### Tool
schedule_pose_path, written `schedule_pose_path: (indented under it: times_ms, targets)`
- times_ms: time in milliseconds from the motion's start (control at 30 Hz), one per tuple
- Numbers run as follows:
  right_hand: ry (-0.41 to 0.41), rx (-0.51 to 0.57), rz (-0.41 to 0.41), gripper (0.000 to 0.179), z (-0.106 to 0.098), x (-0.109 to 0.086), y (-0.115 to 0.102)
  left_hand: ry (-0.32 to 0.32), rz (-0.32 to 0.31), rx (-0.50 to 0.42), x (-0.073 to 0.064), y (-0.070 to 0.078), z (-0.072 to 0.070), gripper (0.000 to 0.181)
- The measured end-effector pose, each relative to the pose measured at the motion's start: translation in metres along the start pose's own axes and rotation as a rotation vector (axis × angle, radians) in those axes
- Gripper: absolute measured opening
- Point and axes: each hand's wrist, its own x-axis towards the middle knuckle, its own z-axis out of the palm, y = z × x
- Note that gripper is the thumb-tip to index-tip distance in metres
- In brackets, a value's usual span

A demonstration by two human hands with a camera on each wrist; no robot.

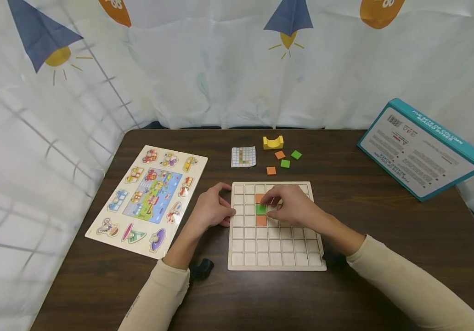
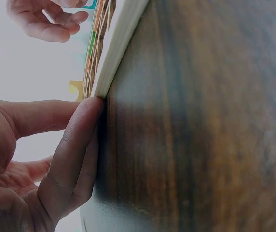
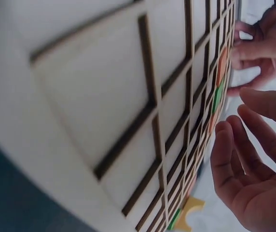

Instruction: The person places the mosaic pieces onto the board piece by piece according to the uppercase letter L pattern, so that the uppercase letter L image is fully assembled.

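Note:
A square wooden grid board [image 1: 262, 262] lies in the middle of the table. On it, one column holds an orange tile [image 1: 261, 221], a green tile [image 1: 260, 209] and a second orange tile [image 1: 259, 198], partly covered by fingers. My right hand [image 1: 292, 205] is over these tiles with bent fingers. In the right wrist view, a gap shows between its thumb and fingers [image 3: 222, 150], and nothing is between them. My left hand [image 1: 212, 207] rests against the board's left edge, its fingertips touching the rim in the left wrist view.
Beyond the board lie loose orange tiles [image 1: 271, 170], green tiles [image 1: 285, 163], a yellow curved block [image 1: 273, 143] and a small printed grid card [image 1: 243, 156]. A picture knob puzzle [image 1: 110, 236] lies at left. At right stands a teal-edged box [image 1: 423, 151]. A patterned curtain [image 1: 220, 69] hangs behind.

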Motion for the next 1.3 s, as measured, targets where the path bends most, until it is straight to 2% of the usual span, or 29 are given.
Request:
schedule_pose_path:
  times_ms: [367,733,1100,1300]
  targets:
    - [0.058,0.004,0.077,0.026,-0.028,0.008,0.020,0.005,0.002,0.011,0.001,0.002,0.000,0.066]
    - [0.153,0.036,0.176,0.027,-0.050,0.023,0.048,0.011,-0.004,0.009,0.001,0.002,0.002,0.066]
    - [0.195,0.050,0.242,0.030,-0.066,0.045,0.063,0.014,-0.005,-0.016,0.002,0.000,0.003,0.067]
    - [0.180,0.047,0.284,0.029,-0.070,0.057,0.071,0.014,-0.011,-0.014,0.000,-0.001,0.001,0.067]
